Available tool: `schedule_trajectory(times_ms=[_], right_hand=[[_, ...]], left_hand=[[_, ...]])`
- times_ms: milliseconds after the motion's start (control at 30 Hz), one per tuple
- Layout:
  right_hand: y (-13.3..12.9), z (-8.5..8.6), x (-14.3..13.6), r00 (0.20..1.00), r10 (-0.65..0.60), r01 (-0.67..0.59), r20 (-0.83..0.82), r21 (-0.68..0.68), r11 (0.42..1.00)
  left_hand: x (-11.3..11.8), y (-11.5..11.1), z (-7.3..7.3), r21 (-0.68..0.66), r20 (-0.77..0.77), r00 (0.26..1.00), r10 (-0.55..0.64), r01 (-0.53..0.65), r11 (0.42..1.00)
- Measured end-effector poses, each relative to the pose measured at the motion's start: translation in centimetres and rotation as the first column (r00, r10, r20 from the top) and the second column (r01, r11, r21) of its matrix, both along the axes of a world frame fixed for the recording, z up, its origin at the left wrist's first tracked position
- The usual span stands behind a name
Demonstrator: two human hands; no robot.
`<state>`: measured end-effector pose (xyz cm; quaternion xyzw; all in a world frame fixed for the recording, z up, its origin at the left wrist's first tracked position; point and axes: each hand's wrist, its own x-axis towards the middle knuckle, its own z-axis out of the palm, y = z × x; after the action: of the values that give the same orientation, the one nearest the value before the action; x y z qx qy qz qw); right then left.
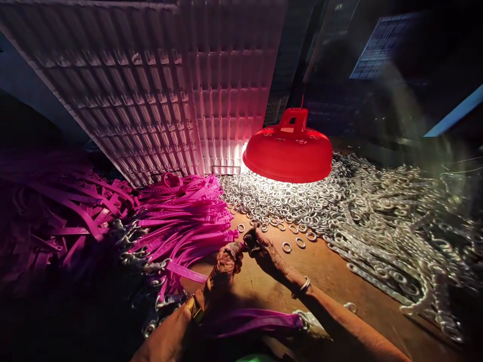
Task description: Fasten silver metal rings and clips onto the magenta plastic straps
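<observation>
My left hand (225, 264) is closed, knuckles up, over the wooden tabletop. A bit of magenta strap shows at its fingertips, and another magenta strap (186, 272) runs in beneath the wrist. Facing it, my right hand (268, 255) is pinched shut, with dark coverings on its fingertips; whatever it grips is hidden. The two hands almost meet. Just beyond them lie loose metal rings (287, 247). Close to my body, a bundle of magenta straps (260, 320) lies across the table, with a metal ring at its right end.
Magenta straps (188, 221) are heaped at the left. A large pile of metal rings (279, 201) spreads behind, with rows of linked rings (381, 241) at the right. A red lamp (289, 151) hangs low over the rings. Pale ribbed panels (158, 85) stand behind.
</observation>
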<state>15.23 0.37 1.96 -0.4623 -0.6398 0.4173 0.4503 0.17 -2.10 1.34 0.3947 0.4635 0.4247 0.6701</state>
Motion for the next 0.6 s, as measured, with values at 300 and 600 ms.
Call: schedule_trajectory(times_ms=[300, 600], right_hand=[[-1.1, -2.2, -0.4, 0.993, 0.011, -0.024, 0.12, 0.11, 0.994], [-2.0, -1.7, 0.5, 0.957, 0.035, -0.075, 0.288, 0.13, 0.989]], left_hand=[[-0.2, -1.3, 0.3, 0.558, -0.441, 0.892, 0.096, 0.189, 0.808], [-0.3, -1.1, 1.4, 0.603, 0.156, 0.01, 0.988, 0.791, -0.104]])
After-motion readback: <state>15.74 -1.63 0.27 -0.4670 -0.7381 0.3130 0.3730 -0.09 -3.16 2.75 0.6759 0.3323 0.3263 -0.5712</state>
